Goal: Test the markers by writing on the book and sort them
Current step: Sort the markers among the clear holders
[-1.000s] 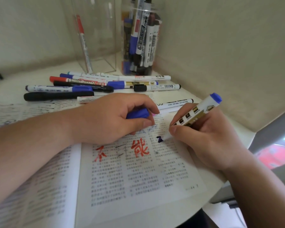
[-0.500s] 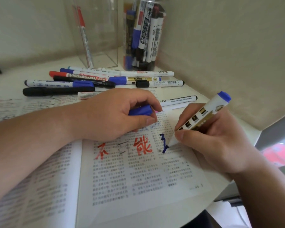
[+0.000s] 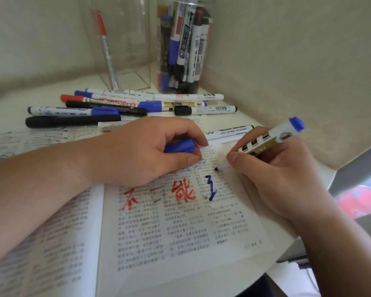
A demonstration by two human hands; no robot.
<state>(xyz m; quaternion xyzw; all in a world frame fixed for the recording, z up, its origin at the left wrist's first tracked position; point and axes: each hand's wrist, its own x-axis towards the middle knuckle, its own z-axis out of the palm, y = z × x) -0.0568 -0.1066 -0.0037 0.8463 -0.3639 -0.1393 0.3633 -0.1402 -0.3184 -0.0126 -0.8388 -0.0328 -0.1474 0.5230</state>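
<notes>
The right hand point(image 3: 276, 168) pinches the blue marker point(image 3: 272, 136), tip at the book point(image 3: 180, 232) just beyond its fingertips point(image 3: 234, 157), while the left hand point(image 3: 148, 151), curled around the cap point(image 3: 179, 145), should pin the page flat for light strokes

The left hand point(image 3: 150, 151) lies knuckles up, with its fingers curled round a blue cap point(image 3: 179, 145). Its bare arm comes in from the left. The right hand point(image 3: 276, 174) pinches a marker point(image 3: 272, 136) between thumb and fingers, wrist low.
</notes>
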